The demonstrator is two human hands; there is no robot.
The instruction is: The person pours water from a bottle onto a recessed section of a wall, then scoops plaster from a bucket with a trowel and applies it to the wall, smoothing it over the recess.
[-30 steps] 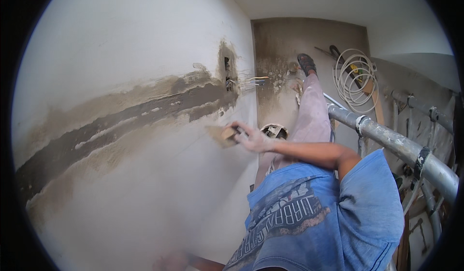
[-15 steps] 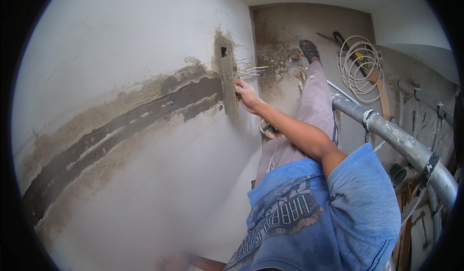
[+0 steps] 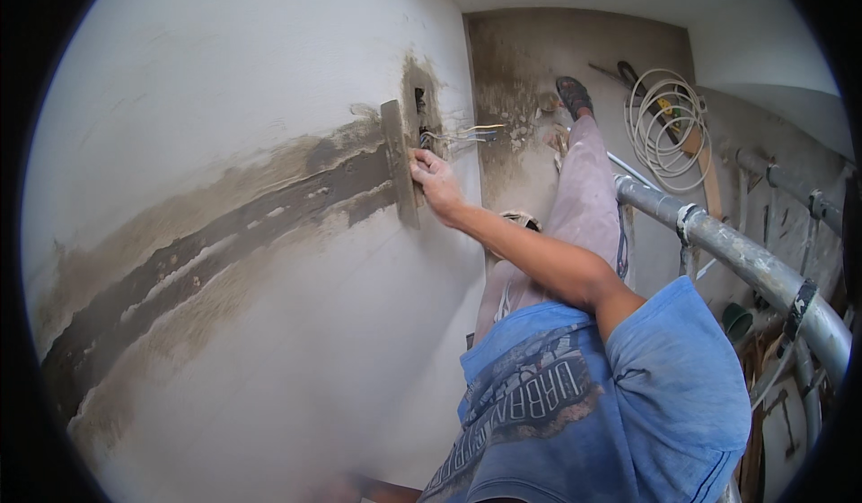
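My right hand (image 3: 436, 180) grips a plastering trowel (image 3: 398, 164), its long, narrow, mortar-coated blade standing nearly upright against the wall. The blade lies across the right end of a band of dark wet mortar (image 3: 269, 209) that runs down to the left over the white wall (image 3: 233, 72). Just right of the blade, a box-shaped hole (image 3: 419, 99) shows in the wall, and loose electrical wires (image 3: 467, 133) stick out from an opening below it. At the bottom edge my left hand (image 3: 334, 489) is a blur close to the wall; its fingers cannot be made out.
Scaffold pipes (image 3: 745, 256) run along my right side. Beyond my sandaled foot (image 3: 575, 96), the floor holds a coil of pale cable (image 3: 666, 131) over a wooden strip (image 3: 711, 180). A bucket (image 3: 521, 221) is partly hidden behind my right forearm. Green container (image 3: 736, 322) stands farther right.
My right hand has moved the trowel left along the wall, from over the wire opening onto the end of the mortar band. The opening around the wires now shows.
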